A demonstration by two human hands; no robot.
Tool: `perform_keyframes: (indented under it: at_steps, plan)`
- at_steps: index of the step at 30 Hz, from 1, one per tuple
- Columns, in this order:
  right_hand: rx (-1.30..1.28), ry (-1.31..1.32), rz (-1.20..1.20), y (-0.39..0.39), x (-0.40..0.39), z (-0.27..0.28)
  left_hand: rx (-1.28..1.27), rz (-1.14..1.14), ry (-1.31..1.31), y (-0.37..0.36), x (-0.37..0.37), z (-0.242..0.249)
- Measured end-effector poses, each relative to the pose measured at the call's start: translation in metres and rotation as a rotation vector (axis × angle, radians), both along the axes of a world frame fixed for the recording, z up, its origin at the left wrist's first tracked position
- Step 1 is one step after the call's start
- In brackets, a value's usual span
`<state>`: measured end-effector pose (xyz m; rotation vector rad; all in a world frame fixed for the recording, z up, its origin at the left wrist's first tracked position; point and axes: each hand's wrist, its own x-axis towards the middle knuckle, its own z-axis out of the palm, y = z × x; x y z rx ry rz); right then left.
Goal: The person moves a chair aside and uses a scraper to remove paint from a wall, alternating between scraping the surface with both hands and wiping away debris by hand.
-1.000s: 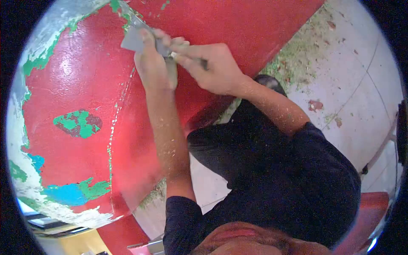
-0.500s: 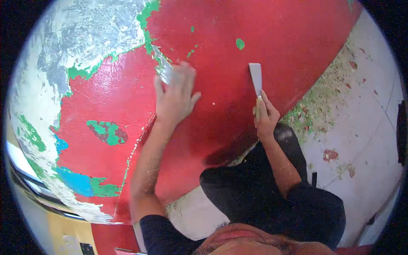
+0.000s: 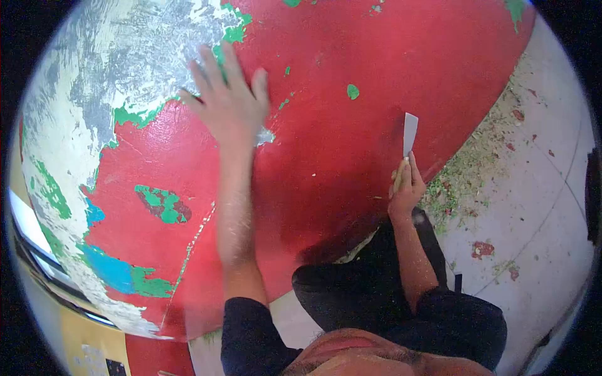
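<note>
My left hand (image 3: pixel 231 106) lies with spread fingers over the curved red painted surface (image 3: pixel 351 163), at the edge of a bare grey-white patch (image 3: pixel 157 56). It holds nothing, and its fingertips are slightly blurred. Green paint (image 3: pixel 233 30) shows along the patch's ragged border near those fingers. Beside the wrist is a small whitish bare spot (image 3: pixel 266 136), partly hidden by the arm. My right hand (image 3: pixel 406 197) is closed round the handle of a paint scraper (image 3: pixel 410 133). The blade points up and seems to stand off the surface, though contact is hard to judge.
Paint chips and flakes (image 3: pixel 480 144) litter the pale floor (image 3: pixel 520 250) along the right edge of the red surface. A blue patch (image 3: pixel 108 268) and a green patch (image 3: pixel 164 207) show at lower left. My dark-clothed leg (image 3: pixel 351 285) is bent below the surface.
My left hand has moved up and left, its fingers now spread. The loose whitish strip at its fingers no longer shows there. My right hand has shifted right and down with the scraper.
</note>
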<state>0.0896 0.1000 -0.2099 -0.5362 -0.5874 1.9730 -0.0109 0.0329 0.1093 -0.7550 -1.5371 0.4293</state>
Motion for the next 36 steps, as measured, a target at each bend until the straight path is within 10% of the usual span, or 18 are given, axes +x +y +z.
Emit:
perform_keyframes:
  at_steps: [7,15,20,27,33,36]
  plan:
    - [0.273,-0.061,0.150,-0.005,0.024,0.028,-0.565,-0.212,-0.598,-0.041,0.012,-0.171]
    - [1.106,-0.199,0.193,-0.059,0.025,0.052,0.917,-1.341,-2.287,-0.084,0.051,-0.268]
    - [1.428,-0.375,0.108,-0.022,0.018,0.098,0.818,-1.462,-2.421,-0.091,0.021,-0.252]
    - [1.670,-0.501,-0.113,0.029,0.026,0.172,-0.244,-1.077,-2.036,-0.076,0.024,-0.276]
    - [1.648,-0.891,0.019,0.003,0.034,0.210,-0.215,-1.091,-2.022,-0.077,0.012,-0.285]
    - [1.595,-0.539,-0.084,0.008,0.020,0.186,-0.119,-1.112,-2.060,-0.107,-0.004,-0.258]
